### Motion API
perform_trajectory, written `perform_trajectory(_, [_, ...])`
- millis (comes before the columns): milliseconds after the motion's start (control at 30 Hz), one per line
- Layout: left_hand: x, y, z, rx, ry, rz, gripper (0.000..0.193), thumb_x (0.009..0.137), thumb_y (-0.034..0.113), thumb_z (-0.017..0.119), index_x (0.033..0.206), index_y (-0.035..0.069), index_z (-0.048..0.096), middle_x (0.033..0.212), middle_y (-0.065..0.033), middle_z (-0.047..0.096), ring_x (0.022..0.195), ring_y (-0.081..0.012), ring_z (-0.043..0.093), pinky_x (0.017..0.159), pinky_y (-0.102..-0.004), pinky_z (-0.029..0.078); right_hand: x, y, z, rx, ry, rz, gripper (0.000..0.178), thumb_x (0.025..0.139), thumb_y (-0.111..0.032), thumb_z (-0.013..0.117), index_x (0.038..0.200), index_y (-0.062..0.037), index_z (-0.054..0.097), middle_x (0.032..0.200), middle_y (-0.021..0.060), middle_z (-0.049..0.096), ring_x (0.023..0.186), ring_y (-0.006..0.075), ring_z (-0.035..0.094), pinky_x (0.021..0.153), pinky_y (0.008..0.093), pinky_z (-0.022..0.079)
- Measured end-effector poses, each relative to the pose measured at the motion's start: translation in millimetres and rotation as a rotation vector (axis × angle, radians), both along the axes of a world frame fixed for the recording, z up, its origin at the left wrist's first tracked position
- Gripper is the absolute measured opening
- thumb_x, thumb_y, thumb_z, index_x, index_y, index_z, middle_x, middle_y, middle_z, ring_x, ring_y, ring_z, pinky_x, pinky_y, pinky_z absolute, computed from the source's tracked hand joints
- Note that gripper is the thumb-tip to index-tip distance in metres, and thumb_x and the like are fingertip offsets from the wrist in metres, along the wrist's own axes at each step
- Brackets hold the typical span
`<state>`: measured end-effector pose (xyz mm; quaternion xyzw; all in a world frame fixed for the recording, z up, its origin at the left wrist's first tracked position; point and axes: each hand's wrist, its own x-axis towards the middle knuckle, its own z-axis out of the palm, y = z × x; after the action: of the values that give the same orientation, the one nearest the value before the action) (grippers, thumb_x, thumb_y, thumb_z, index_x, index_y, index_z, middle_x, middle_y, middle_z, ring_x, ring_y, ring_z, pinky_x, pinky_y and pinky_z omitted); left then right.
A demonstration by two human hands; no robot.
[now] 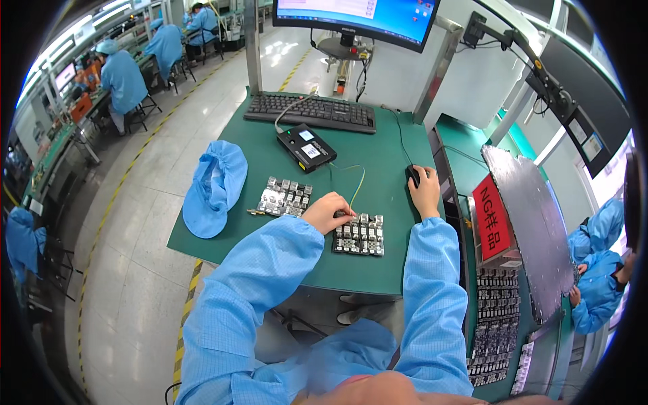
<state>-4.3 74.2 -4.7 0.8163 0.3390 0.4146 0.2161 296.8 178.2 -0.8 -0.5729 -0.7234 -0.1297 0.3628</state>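
Observation:
My left hand (pixel 329 212) is closed in a pinch at the upper left corner of a panel of small circuit boards (pixel 359 237). Its fingertips hold the end of a thin yellow-and-green wire (pixel 362 177). That wire runs from a black box-shaped device (pixel 307 148) with a small lit screen. What tips the wire is too small to make out. My right hand (pixel 425 191) rests over a black computer mouse (pixel 412 176), fingers curved round it. Left of my left hand lies a second panel of circuit boards (pixel 285 197).
A blue cap (pixel 214 187) lies at the table's left edge. Behind the device are a black keyboard (pixel 310 112) and a monitor (pixel 358 20). To the right stand a red sign (pixel 492 217) and rows of boards (pixel 496 324). Other people in blue work nearby.

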Motion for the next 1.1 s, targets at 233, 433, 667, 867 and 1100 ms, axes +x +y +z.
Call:
perform_trajectory(233, [2.4,3.4,-2.3,-0.070,0.024,0.009,0.010,0.078,0.013,0.072,0.084,0.007,0.066,0.086,-0.0048,0.064,0.085,-0.0233,0.060,0.076,-0.0339,0.049,-3.3,2.6,4.1,-0.005,0.008,-0.003,0.032,0.080,-0.017,0.067,0.112,-0.0143,0.061,0.111,0.0122,0.054,0.100,0.0330,0.056,0.083,0.0413,0.048])
perform_trajectory(433, [2.4,0.6,1.0,-0.118,-0.005,0.013,0.012,0.079,0.013,0.072,0.086,0.005,0.066,0.084,-0.0054,0.063,0.079,-0.0200,0.061,0.071,-0.0311,0.050,-3.0,3.3,1.6,0.004,0.005,0.021,0.034,0.080,-0.019,0.067,0.113,-0.0160,0.060,0.112,0.0101,0.054,0.098,0.0309,0.055,0.081,0.0407,0.048])
perform_trajectory(667, [1.3,1.6,-2.5,-0.143,-0.030,0.025,0.014,0.080,0.014,0.072,0.080,0.003,0.063,0.088,-0.0058,0.061,0.078,-0.0188,0.061,0.070,-0.0297,0.049,-3.3,5.6,-0.8,0.020,0.002,0.076,0.034,0.080,-0.019,0.067,0.114,-0.0162,0.060,0.112,0.0101,0.054,0.098,0.0309,0.056,0.081,0.0409,0.048])
perform_trajectory(867, [2.3,3.3,-2.3,-0.158,-0.008,0.027,0.016,0.080,0.015,0.072,0.079,0.002,0.063,0.088,-0.0061,0.062,0.080,-0.0210,0.060,0.072,-0.0316,0.049,-1.8,4.3,1.9,0.033,0.001,-0.009,0.034,0.081,-0.019,0.067,0.115,-0.0166,0.060,0.114,0.0096,0.054,0.099,0.0315,0.057,0.081,0.0403,0.049])
perform_trajectory(1100, [1.4,6.2,-6.4,-0.084,0.091,0.046,0.017,0.081,0.022,0.070,0.082,0.006,0.065,0.087,-0.0064,0.060,0.090,-0.0242,0.055,0.081,-0.0349,0.044,-4.8,0.7,3.7,-0.014,-0.005,0.081,0.035,0.081,-0.018,0.066,0.115,-0.0178,0.060,0.115,0.0085,0.054,0.101,0.0306,0.057,0.081,0.0400,0.049])
